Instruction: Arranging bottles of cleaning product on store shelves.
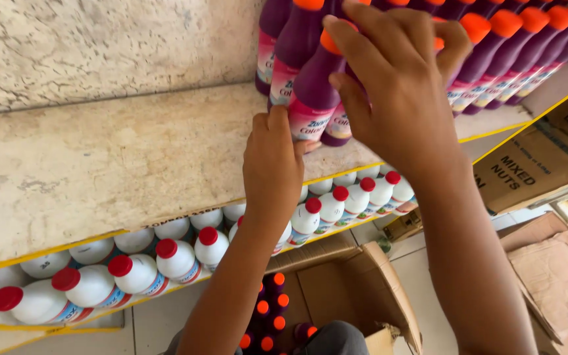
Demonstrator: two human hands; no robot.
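At the far left, white bottles with red caps (133, 266) lie packed in rows on the lower shelf (41, 329), which has a yellow front edge, and the row runs on to the right beneath your arms. Above them the upper shelf (100, 164), a pale, worn slab with a yellow edge, is bare on its left part, and a rough plastered wall (100, 46) stands behind it.

Your left hand (272, 164) reaches up from below to the front of that shelf, its fingers curled together against the base of a purple bottle with an orange cap (311, 89), touching the pink label at the bottom. That bottle stands at the front of the shelf, tilted slightly, just beside more purple bottles (284, 46) behind it and to its left.

Your right hand (399, 85) comes over from the right and sits on top of the same bottle, its fingers spread and wrapped about the neck and the orange cap, so you grip the bottle from above.

Down between your forearms an open cardboard box (356, 283) stands on the tiled floor (159, 322) with purple, orange-capped bottles upright inside.

To the right of your right hand, a long row of purple bottles (514, 52) leans along the shelf. Further right are printed cardboard cartons (534, 164) and flattened cardboard (553, 276).
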